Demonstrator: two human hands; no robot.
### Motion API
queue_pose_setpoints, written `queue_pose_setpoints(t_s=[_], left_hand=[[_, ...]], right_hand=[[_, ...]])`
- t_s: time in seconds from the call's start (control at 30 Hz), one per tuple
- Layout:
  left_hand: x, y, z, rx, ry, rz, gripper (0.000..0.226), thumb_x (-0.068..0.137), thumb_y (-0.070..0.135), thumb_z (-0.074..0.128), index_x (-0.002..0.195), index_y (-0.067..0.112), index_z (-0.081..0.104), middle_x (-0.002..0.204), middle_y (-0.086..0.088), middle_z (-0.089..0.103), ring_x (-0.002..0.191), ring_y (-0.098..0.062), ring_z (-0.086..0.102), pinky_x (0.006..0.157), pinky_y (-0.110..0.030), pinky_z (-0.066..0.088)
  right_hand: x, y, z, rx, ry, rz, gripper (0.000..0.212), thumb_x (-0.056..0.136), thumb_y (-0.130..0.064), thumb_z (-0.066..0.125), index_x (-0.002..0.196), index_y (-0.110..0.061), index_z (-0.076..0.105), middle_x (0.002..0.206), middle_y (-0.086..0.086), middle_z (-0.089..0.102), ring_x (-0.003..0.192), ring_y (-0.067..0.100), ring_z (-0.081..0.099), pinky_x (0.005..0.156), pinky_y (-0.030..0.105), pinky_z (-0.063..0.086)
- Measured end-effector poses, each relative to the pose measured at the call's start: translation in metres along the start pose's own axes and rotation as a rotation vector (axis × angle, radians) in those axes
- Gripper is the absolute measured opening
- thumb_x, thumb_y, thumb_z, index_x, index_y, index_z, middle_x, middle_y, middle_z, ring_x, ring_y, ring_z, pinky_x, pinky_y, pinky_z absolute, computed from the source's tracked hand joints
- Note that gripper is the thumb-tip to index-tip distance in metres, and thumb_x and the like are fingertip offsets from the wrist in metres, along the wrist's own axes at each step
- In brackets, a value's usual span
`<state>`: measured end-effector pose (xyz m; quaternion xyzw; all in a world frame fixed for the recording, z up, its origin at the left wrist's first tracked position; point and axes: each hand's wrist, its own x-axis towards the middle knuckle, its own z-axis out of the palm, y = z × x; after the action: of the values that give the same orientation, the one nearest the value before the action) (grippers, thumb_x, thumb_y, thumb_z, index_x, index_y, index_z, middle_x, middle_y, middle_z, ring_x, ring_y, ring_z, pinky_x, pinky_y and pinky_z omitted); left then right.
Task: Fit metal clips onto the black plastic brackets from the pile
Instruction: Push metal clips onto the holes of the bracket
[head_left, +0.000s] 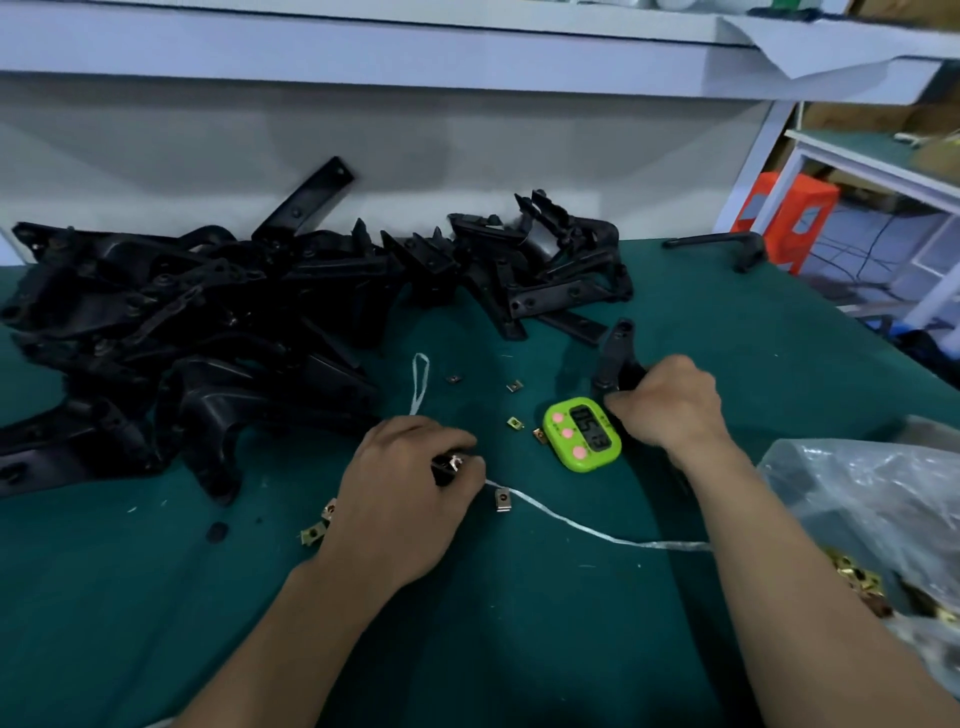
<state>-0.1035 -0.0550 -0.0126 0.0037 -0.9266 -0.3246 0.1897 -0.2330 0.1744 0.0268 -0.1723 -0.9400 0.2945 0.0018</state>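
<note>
A big pile of black plastic brackets covers the left and back of the green table. My right hand grips one black bracket that stands up from the cloth beside the timer. My left hand pinches a small metal clip against a dark piece at its fingertips. Loose metal clips lie around: one just right of my left hand, two by my left wrist, and several between the pile and the timer.
A green timer sits between my hands. A white string trails across the cloth. At the right edge lies a clear plastic bag holding more clips. One bracket lies apart at the back right. A shelf overhangs the back.
</note>
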Motion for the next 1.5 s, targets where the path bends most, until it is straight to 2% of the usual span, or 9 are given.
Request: queue_pose_setpoints(t_s=[0.17, 0.3, 0.37, 0.5, 0.63, 0.87, 1.03, 1.2, 1.5], left_hand=[[-0.002, 0.007, -0.007, -0.093, 0.047, -0.043, 0.021, 0.088, 0.034, 0.071, 0.108, 0.038, 0.076, 0.101, 0.034, 0.057, 0.110, 0.000, 0.055, 0.092, -0.013, 0.038], [0.001, 0.027, -0.022, -0.403, -0.045, -0.107, 0.028, 0.081, 0.046, 0.074, 0.109, 0.046, 0.074, 0.094, 0.030, 0.072, 0.093, 0.005, 0.067, 0.078, -0.010, 0.048], [0.001, 0.035, -0.029, -0.524, -0.158, -0.131, 0.033, 0.075, 0.056, 0.075, 0.106, 0.045, 0.075, 0.088, 0.024, 0.075, 0.083, 0.005, 0.070, 0.072, -0.011, 0.051], [-0.010, 0.031, -0.036, -0.562, -0.153, -0.202, 0.026, 0.079, 0.021, 0.086, 0.091, 0.043, 0.080, 0.082, 0.017, 0.077, 0.078, 0.001, 0.073, 0.068, -0.011, 0.052], [-0.031, 0.012, -0.043, -0.485, -0.095, -0.299, 0.037, 0.074, 0.006, 0.086, 0.078, 0.042, 0.079, 0.076, 0.015, 0.077, 0.072, 0.001, 0.071, 0.066, -0.007, 0.049], [-0.038, -0.003, -0.043, -0.661, -0.013, -0.432, 0.037, 0.078, -0.006, 0.079, 0.081, 0.031, 0.081, 0.083, 0.008, 0.079, 0.077, 0.000, 0.072, 0.069, -0.008, 0.049], [-0.036, 0.002, -0.041, -0.748, -0.056, -0.375, 0.042, 0.091, -0.002, 0.068, 0.098, 0.038, 0.081, 0.087, 0.006, 0.079, 0.078, 0.002, 0.066, 0.074, -0.007, 0.047], [-0.037, 0.003, -0.041, -0.849, -0.026, -0.337, 0.026, 0.074, 0.016, 0.082, 0.099, 0.025, 0.081, 0.080, -0.006, 0.077, 0.065, -0.012, 0.065, 0.067, -0.018, 0.054], [-0.040, 0.007, -0.041, -0.882, -0.002, -0.294, 0.017, 0.083, 0.026, 0.069, 0.093, 0.020, 0.081, 0.078, -0.011, 0.076, 0.066, -0.017, 0.070, 0.062, -0.022, 0.056]], right_hand=[[-0.034, -0.009, -0.029, 0.329, 0.038, -0.168, 0.017, 0.068, -0.028, 0.072, 0.066, -0.012, 0.067, 0.061, 0.000, 0.067, 0.054, 0.014, 0.059, 0.045, 0.023, 0.038], [-0.088, -0.025, -0.021, 0.903, -0.450, -0.238, 0.018, 0.071, -0.006, 0.071, 0.058, -0.016, 0.064, 0.055, 0.011, 0.059, 0.040, 0.019, 0.045, 0.044, 0.027, 0.038], [-0.110, -0.027, -0.006, 0.920, -0.507, -0.207, 0.021, 0.070, -0.009, 0.074, 0.056, -0.019, 0.063, 0.055, 0.009, 0.054, 0.042, 0.019, 0.044, 0.045, 0.027, 0.035], [-0.133, -0.024, 0.017, 1.001, -0.595, -0.054, 0.013, 0.083, 0.001, 0.071, 0.082, -0.004, 0.060, 0.061, 0.011, 0.055, 0.041, 0.017, 0.046, 0.040, 0.024, 0.036], [-0.138, -0.017, 0.023, 0.938, -0.786, -0.044, 0.012, 0.089, -0.009, 0.067, 0.078, -0.010, 0.061, 0.073, 0.013, 0.071, 0.039, 0.020, 0.048, 0.041, 0.023, 0.038], [-0.130, -0.008, 0.018, 0.517, -0.661, -0.450, 0.012, 0.075, -0.027, 0.068, 0.081, -0.017, 0.069, 0.062, 0.019, 0.059, 0.049, 0.020, 0.053, 0.057, 0.033, 0.043], [-0.130, -0.005, 0.020, 0.004, -0.086, -0.691, 0.016, 0.076, -0.022, 0.067, 0.088, -0.030, 0.060, 0.062, -0.005, 0.057, 0.058, 0.021, 0.051, 0.050, 0.036, 0.040], [-0.138, -0.010, 0.024, -0.341, 0.071, -0.650, 0.043, 0.077, -0.019, 0.066, 0.116, -0.036, 0.056, 0.054, -0.008, 0.028, 0.055, 0.025, 0.031, 0.058, 0.034, 0.029], [-0.134, -0.010, 0.028, -0.346, 0.066, -0.618, 0.047, 0.076, -0.010, 0.062, 0.115, -0.035, 0.057, 0.055, -0.010, 0.031, 0.053, 0.021, 0.031, 0.056, 0.034, 0.028]])
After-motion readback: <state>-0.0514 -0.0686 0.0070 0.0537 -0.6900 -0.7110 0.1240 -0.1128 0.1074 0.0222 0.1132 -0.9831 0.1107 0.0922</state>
